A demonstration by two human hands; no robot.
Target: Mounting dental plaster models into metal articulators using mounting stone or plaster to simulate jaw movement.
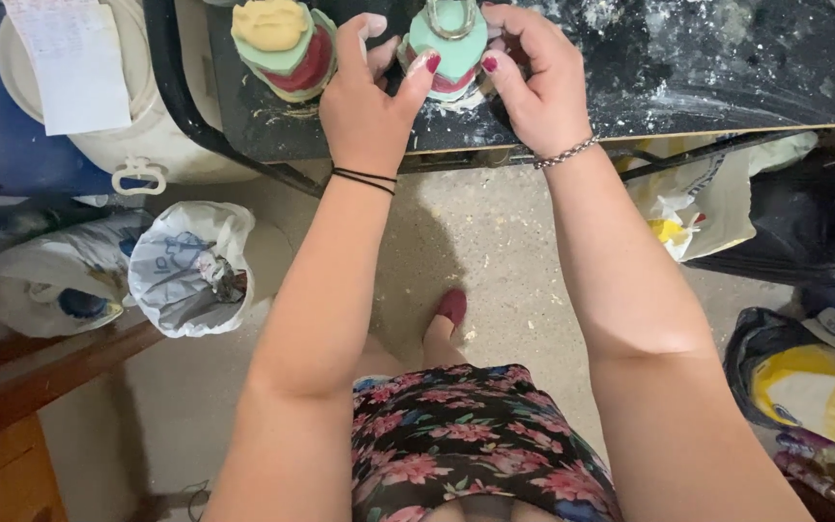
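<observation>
Both hands, left hand [367,101] and right hand [533,82], are clasping green mould [448,43] near worktable edge [727,130]; squeezing unevenly risks tipping it off.

Dark table [707,77]; two moulds [284,43] on it

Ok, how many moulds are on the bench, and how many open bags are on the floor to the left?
Green and red moulds: 2, one held between both hands, one standing beside it
White open bags: 2
Total: 4
</observation>
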